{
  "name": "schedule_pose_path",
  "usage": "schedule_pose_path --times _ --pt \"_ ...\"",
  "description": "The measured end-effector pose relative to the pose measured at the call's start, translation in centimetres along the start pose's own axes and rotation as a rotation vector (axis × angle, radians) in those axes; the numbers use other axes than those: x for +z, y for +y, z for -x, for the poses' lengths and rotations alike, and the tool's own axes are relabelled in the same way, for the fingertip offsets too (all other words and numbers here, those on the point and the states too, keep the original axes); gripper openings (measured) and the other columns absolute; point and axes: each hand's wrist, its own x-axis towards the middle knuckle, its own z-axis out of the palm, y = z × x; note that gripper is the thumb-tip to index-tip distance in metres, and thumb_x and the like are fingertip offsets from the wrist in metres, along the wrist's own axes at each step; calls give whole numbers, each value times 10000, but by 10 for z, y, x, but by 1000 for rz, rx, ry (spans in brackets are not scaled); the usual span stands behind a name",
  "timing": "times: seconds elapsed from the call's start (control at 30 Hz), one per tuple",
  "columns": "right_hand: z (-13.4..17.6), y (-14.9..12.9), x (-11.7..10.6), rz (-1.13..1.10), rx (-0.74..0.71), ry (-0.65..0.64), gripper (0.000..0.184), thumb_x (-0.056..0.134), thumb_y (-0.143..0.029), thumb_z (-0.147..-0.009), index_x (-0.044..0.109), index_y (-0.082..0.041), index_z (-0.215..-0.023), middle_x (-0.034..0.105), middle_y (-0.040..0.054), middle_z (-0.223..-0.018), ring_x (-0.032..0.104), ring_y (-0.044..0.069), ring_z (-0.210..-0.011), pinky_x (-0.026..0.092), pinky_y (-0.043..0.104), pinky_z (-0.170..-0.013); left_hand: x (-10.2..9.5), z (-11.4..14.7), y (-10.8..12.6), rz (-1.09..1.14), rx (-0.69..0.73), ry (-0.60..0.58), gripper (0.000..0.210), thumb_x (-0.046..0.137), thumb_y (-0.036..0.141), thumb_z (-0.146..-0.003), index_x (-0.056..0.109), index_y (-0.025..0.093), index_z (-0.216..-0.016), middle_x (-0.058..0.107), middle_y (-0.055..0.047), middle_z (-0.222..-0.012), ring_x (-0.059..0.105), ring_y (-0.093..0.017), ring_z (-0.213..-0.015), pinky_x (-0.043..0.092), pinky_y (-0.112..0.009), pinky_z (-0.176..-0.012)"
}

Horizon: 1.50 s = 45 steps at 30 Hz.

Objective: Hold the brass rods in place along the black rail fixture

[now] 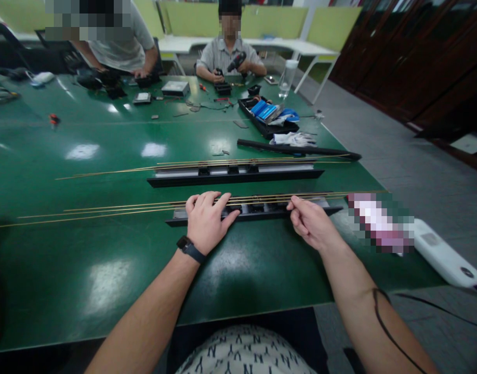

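Observation:
A long black rail [262, 216] with a silvery inner channel and small black blocks lies in front of me. Several thin brass-coloured rods [145, 208] run along its top and reach far past its left end. My left hand [207, 223], a dark watch on its wrist, is closed over the rail's left part, fingers across the rods and thumb on the near side. Toward the rail's right end, my right hand [310, 221] is closed in a pinch at the rods. Its fingertips hide exactly how many rods they hold.
A second rail [230, 179] with more rods lies behind. Beyond are a black bar [269, 147], gloves [293, 139] and a black tray [257, 124] with blue packets. A white device [445, 254] sits at right. Two people work across the table, one holding a drill [236, 62].

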Motion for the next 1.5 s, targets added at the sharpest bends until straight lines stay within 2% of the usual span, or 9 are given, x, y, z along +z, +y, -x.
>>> schedule_pose_path --times 0.47,0.8,1.03,1.23,1.5 --pt "-1 -2 -4 -38 -15 117 329 803 -455 -836 667 -156 -830 555 -28 -461 312 45 -270 189 148 -260 2 1 -1 -11 6 9 415 643 517 -971 663 290 -1318 693 -109 -1317 607 -302 -1250 321 -528 -1089" --pt "0 -1 -2 -29 -17 56 367 842 -488 -807 669 -165 -830 537 -39 -449 308 42 -266 191 156 -257 0 1 0 -11 -2 2 409 642 515 -970 662 302 -1319 692 -108 -1330 601 -311 -1261 318 -540 -1090" --pt "0 -2 -2 -16 -11 77 396 846 -511 -805 680 -153 -836 546 -32 -452 311 41 -267 195 153 -259 1 0 -1 -5 1 5 413 643 518 -970 667 297 -1317 692 -109 -1330 605 -305 -1258 318 -533 -1093" --pt "0 -5 -6 -64 -12 149 342 838 -452 -809 696 -142 -843 552 -31 -458 325 43 -267 192 154 -255 0 0 -1 -3 -2 -6 424 644 526 -966 667 293 -1320 694 -106 -1325 608 -303 -1247 322 -528 -1086" --pt "0 -4 -7 -83 -22 135 325 887 -405 -772 691 -163 -864 562 -45 -493 353 41 -278 226 146 -252 1 1 -1 -3 -3 -3 419 638 521 -970 665 299 -1324 689 -104 -1331 601 -304 -1254 318 -533 -1090"
